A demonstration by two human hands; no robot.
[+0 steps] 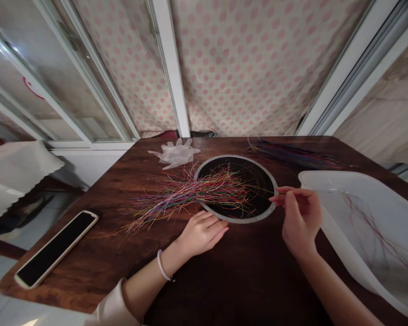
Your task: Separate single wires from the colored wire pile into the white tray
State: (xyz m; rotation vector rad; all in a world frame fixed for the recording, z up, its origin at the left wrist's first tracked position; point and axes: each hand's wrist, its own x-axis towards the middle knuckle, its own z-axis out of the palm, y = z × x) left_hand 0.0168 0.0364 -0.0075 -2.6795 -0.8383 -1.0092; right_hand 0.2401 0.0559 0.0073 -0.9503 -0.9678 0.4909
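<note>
A loose bundle of thin, multicoloured wire-like strands [193, 192] lies partly on the table and partly over a round black dish with a pale rim [271, 174]. My left hand [204, 231] lies on the table at the dish's near rim, just below the bundle, fingers extended and close together. Above the dish's right rim, my right hand [301, 213] has thumb and fingertips drawn together in a pinch. Whatever sits between those fingertips, if anything, is too fine to make out.
At right stands a white plastic tub [329, 208] with some reddish strands [377, 231] inside. Dark bluish strands [292, 154] lie at the back right of the wooden table [115, 253]. A clear plastic glove [178, 153] is behind the bundle; a phone [57, 249] rests at left.
</note>
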